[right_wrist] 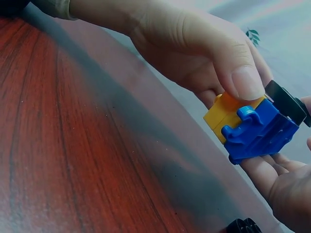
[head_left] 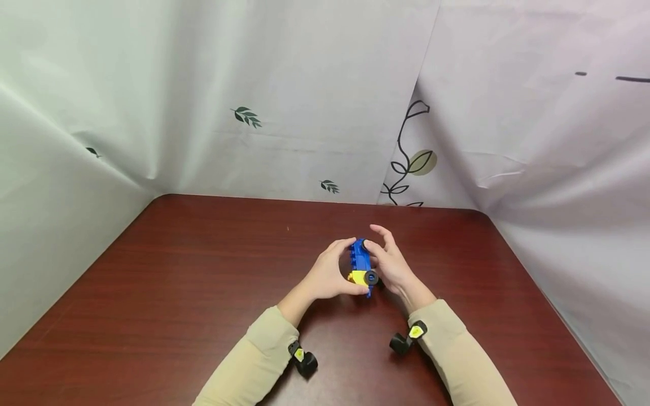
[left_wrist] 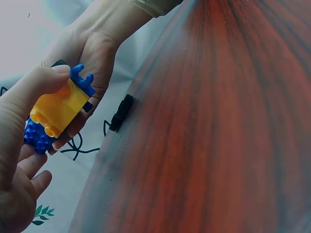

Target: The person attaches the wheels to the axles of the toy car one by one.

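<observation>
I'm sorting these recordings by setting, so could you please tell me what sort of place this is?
Probably a makeshift recording booth: leaf-printed sheeting hangs behind and beside a reddish-brown table, and wrist-worn black devices suggest filming.

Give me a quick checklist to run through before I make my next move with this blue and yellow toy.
1. Left hand gripping the toy: ok, thumb on the yellow block.
2. Right hand touching the toy: ok, thumb at its far end.
3. Wheel beside the yellow block: ok, visible from the head view.
4. All wheels fitted: cannot tell, hands hide part of the toy.
5. A hand free: not ok, both are on the toy.
</observation>
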`<state>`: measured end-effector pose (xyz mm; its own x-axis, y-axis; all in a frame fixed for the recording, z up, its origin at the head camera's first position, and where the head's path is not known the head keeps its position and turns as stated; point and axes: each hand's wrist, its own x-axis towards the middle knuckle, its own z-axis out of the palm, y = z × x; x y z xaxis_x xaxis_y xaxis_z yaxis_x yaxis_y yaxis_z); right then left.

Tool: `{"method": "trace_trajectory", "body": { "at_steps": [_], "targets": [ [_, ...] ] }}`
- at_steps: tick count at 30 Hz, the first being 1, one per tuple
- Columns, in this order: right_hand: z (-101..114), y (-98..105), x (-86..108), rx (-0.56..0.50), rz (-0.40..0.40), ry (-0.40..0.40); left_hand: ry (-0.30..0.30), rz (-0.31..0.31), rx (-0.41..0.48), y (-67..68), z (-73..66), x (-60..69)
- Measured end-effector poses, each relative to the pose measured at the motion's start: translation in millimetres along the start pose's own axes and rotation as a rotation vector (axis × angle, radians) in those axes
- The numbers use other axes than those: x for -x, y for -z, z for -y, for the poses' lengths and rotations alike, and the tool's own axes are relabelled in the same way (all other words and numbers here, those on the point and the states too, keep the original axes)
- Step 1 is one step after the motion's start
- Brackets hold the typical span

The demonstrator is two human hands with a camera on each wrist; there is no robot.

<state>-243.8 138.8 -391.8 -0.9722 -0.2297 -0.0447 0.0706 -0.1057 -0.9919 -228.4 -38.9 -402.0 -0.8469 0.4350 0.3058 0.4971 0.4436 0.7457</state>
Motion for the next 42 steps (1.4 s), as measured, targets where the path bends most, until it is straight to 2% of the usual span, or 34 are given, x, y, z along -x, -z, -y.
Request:
{"method": "trace_trajectory", "body": {
  "at_steps": [6, 10, 18, 25, 29, 32, 36, 42],
  "targets": [
    [0, 0, 0.4, 0.063, -0.011, 0.027, 0.003, 0.003, 0.004, -0.9, 0.9, -1.3],
    [0, 2, 0.1, 0.105, 0.006, -0.028, 0.01, -0.008, 0.023, -0.6, 3.0, -1.7],
    [4, 7, 0.2, 0.085, 0.068, -0.103, -0.007, -0.033, 0.042, 2.1, 4.8, -1.3],
    [4, 10, 0.5, 0.098, 0.146, -0.086, -0.044, -0.033, 0.014, 3.9, 5.1, -2.0],
    [4, 10, 0.5, 0.091, 0.142, -0.053, -0.048, -0.011, -0.009, 4.9, 5.9, -2.6],
    [4, 9, 0.1, 0.1, 0.114, -0.03, -0.022, 0.012, -0.005, 6.0, 5.7, -2.8],
    [5, 8, 0.1, 0.151, 0.068, -0.012, 0.013, 0.021, 0.044, 7.4, 6.2, -2.8],
    [6, 7, -0.4, 0.245, 0.04, 0.052, 0.052, -0.012, 0.216, 9.7, 10.4, -4.5]
  ]
}}
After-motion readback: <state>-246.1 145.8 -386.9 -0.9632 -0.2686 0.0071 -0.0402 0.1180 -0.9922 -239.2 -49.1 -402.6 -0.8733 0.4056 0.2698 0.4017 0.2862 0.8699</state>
